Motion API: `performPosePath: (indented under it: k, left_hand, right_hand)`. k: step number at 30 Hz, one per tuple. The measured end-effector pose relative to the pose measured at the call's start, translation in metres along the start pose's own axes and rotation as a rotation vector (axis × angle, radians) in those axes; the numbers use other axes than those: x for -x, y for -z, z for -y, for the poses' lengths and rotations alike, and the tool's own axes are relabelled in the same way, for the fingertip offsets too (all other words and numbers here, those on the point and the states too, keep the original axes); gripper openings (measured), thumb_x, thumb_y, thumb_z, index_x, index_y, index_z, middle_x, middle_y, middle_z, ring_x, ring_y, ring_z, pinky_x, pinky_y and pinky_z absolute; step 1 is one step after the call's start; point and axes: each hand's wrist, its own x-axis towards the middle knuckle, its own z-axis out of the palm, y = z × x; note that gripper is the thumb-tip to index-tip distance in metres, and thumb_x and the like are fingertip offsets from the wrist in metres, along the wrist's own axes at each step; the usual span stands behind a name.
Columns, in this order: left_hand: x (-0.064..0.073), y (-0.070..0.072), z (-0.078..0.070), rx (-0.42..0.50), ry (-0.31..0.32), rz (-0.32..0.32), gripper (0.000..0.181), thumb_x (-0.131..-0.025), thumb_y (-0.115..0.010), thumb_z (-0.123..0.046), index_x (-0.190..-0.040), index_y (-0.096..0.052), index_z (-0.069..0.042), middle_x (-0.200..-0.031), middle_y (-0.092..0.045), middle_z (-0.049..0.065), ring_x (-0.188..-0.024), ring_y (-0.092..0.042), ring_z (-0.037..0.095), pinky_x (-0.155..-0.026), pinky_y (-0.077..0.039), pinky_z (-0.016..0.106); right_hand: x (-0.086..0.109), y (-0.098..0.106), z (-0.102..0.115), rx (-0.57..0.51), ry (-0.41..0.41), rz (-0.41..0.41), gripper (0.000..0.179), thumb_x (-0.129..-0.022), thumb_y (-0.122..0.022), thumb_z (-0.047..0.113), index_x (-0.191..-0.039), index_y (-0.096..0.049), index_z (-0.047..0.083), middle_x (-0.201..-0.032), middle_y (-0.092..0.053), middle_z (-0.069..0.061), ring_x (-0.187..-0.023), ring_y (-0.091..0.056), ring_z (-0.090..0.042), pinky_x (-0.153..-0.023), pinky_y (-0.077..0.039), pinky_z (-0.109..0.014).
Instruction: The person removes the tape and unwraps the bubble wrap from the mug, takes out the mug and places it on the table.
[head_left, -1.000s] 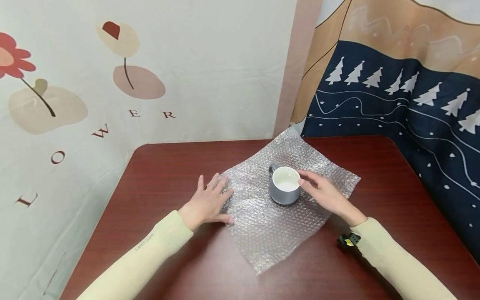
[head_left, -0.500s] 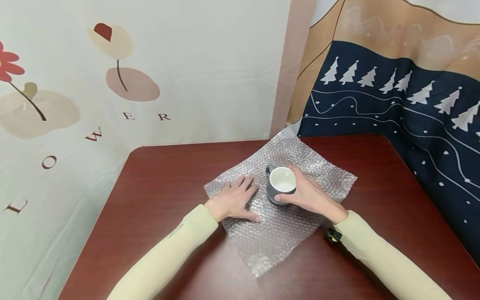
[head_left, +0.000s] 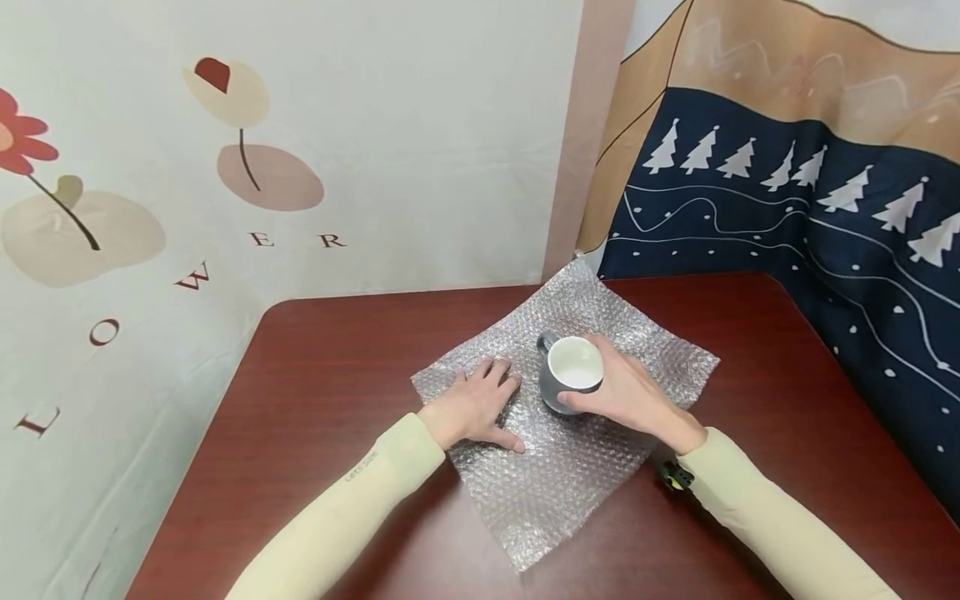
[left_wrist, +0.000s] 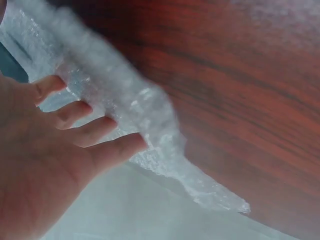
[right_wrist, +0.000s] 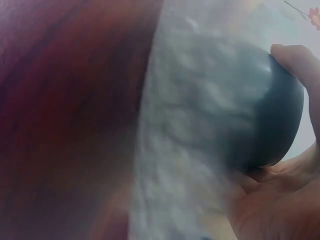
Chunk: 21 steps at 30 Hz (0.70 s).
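A grey mug (head_left: 552,390) with a white inside sits over the middle of a sheet of bubble wrap (head_left: 558,479), its handle toward the far left. My right hand (head_left: 628,390) grips the mug from the right, thumb on the near side and fingers round the far side. In the right wrist view the dark mug body (right_wrist: 285,107) shows between thumb and fingers, partly behind blurred bubble wrap. Fingers spread, my left hand (head_left: 474,408) rests on the left part of the sheet. The left wrist view shows those fingertips against the wrap (left_wrist: 150,107).
The bubble wrap lies askew on a dark red wooden table (head_left: 337,358). Its far corner reaches the table's back edge, by a white flower-print cloth (head_left: 450,167). A navy cloth with white trees (head_left: 720,217) hangs at the right.
My right hand has gone from touching the mug's rim side to gripping round its body. My left hand has slid right, farther onto the bubble wrap.
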Motion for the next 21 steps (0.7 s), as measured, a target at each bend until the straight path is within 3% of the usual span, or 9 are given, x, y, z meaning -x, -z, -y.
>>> performPosePath:
  k: [8, 15, 21]
  left_hand:
    - [-0.001, 0.003, -0.001, 0.006, 0.019, 0.015, 0.115, -0.073, -0.072, -0.082, -0.160, -0.037, -0.016, -0.168, -0.026, 0.015, -0.153, -0.025, 0.040, -0.109, -0.038, 0.069]
    - [-0.001, 0.001, -0.002, 0.001, 0.022, 0.012, 0.113, -0.074, -0.073, -0.081, -0.160, -0.038, -0.016, -0.166, -0.028, 0.014, -0.153, -0.027, 0.039, -0.110, -0.038, 0.068]
    - [-0.002, 0.001, -0.003, 0.006, 0.023, 0.014, 0.113, -0.075, -0.073, -0.080, -0.160, -0.038, -0.015, -0.167, -0.027, 0.015, -0.153, -0.026, 0.039, -0.110, -0.037, 0.069]
  right_hand:
    - [0.014, 0.042, -0.008, 0.011, -0.040, -0.064, 0.098, -0.081, -0.084, 0.057, -0.153, -0.038, 0.009, -0.133, -0.060, -0.015, -0.110, -0.063, -0.034, -0.087, -0.055, -0.059]
    - [0.029, 0.089, -0.028, 0.038, -0.072, -0.136, 0.095, -0.085, -0.083, 0.049, -0.156, -0.034, 0.009, -0.140, -0.055, -0.023, -0.114, -0.060, -0.043, -0.088, -0.051, -0.069]
    - [0.035, 0.112, -0.043, 0.077, -0.120, -0.167, 0.098, -0.086, -0.083, 0.046, -0.158, -0.030, 0.006, -0.141, -0.051, -0.029, -0.116, -0.056, -0.049, -0.087, -0.049, -0.072]
